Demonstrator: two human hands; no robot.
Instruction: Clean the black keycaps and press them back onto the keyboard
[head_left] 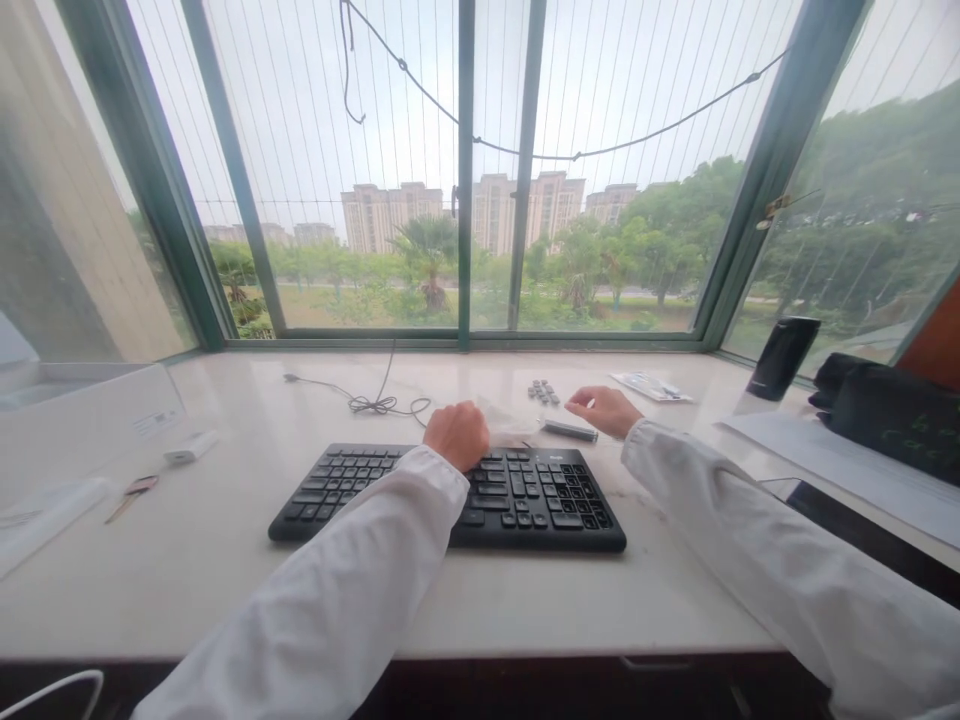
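A black keyboard (495, 505) lies across the table, with keycaps off several number-pad positions at its right end. My left hand (457, 436) is closed in a fist above its rear edge. Thin white tissue (504, 420) shows at the fist's right side; the fingers themselves are mostly hidden. Behind the keyboard's right end is my right hand (606, 411), its thumb and forefinger drawn together; anything between them is too small to make out. Close to those fingertips sits a group of loose grey keycaps (543, 391). A dark slim tool (568, 430) rests just in front of them.
A coiled cable (373, 404) lies behind the keyboard. To the left are a white box (90, 400), a white adapter (191, 447) and a key (133, 497). A flat packet (651, 387), black cylinder (784, 357), papers (847, 462) and black pouch (889, 410) occupy the right.
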